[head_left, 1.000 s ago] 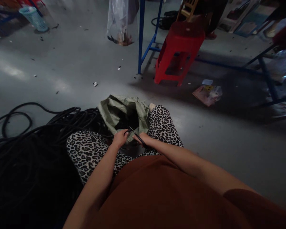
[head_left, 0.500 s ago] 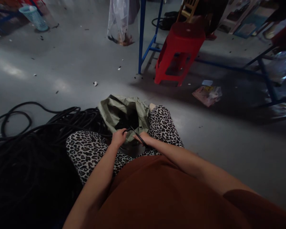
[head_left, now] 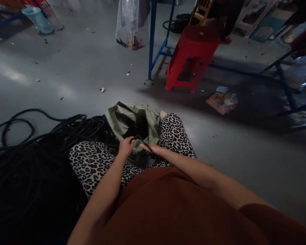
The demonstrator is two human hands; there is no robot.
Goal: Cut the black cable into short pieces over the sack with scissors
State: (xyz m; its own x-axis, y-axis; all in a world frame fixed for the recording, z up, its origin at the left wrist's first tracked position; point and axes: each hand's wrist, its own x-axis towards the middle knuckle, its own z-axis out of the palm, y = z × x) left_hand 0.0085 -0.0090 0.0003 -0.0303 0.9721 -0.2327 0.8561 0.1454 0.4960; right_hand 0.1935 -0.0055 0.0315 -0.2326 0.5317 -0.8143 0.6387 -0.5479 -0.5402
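Observation:
I sit on the floor with my knees in leopard-print trousers (head_left: 97,161) apart. Between them my left hand (head_left: 125,147) is closed on the end of a thin black cable (head_left: 135,137). My right hand (head_left: 151,148) is closed on a dark, thin tool (head_left: 146,144) whose tip meets that cable; I cannot make out what kind of tool it is. Just beyond both hands lies an open olive-green sack (head_left: 132,119) with dark contents.
A big heap of black cable (head_left: 35,160) covers the floor at my left. Ahead stand a red plastic stool (head_left: 192,58), a blue metal frame (head_left: 151,41) with a clear hanging bag (head_left: 130,23), a light blue basket (head_left: 38,18) and scattered litter (head_left: 221,100).
Both hands have shifted slightly up and toward the sack, and the tool's tip now sits closer to my left hand. The view has barely moved.

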